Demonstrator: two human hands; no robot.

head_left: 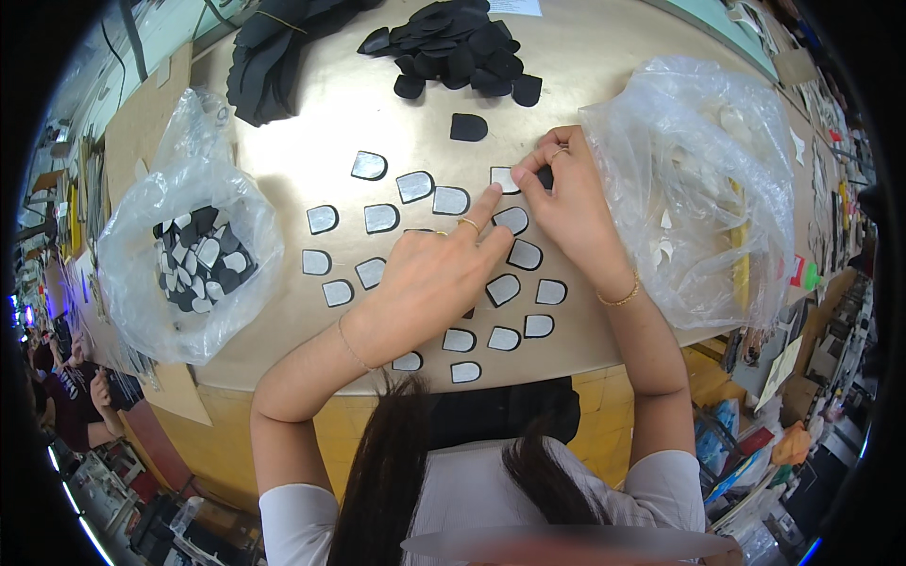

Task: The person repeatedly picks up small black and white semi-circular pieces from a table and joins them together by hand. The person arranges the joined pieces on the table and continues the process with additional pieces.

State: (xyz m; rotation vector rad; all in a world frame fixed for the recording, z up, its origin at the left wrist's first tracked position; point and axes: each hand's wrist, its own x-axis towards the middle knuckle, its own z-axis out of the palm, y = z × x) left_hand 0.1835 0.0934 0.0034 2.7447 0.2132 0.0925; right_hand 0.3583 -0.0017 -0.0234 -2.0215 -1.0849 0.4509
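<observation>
My left hand (444,269) reaches across the table with its index finger stretched out. That fingertip presses on a small white-faced, black-edged D-shaped piece (504,180). My right hand (572,189) is bent beside the same piece, its thumb tip touching the right edge. Its fingers are drawn together; a dark patch shows between them, but what they hold is mostly hidden. Around my hands lie several more white-faced pieces (381,219) in loose rows, some partly covered by my left hand. A plain black D-shaped piece (468,127) lies just beyond.
Loose black pieces (460,61) are heaped at the far side, beside larger black sheets (269,57) tied in a bundle. An opened plastic bag (118,250) at left holds black and white pieces. Another clear bag (613,141) with white scraps lies at right. The table's near edge (604,363) curves before me.
</observation>
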